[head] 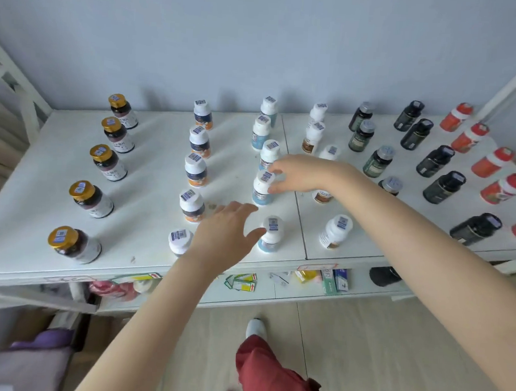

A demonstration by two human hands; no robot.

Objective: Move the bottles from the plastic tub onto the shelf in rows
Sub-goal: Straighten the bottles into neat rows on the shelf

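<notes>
On the shelf [148, 207], right hand [300, 172] grips an upright bottle [261, 192].

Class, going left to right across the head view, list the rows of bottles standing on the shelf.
gold-capped bottles → white bottles with orange labels → white bottles with blue labels → white bottles with brown labels → green bottles → black bottles → red bottles

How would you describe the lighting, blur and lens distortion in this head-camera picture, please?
Head view: soft, even light, the bottles casting only faint shadows on the blue wall; head view: wide-angle bending bows the shelf and tilts the white frame post; head view: the left hand looks slightly smeared, the right hand pinching a white-capped bottle a little sharper; no strong glare.
</notes>
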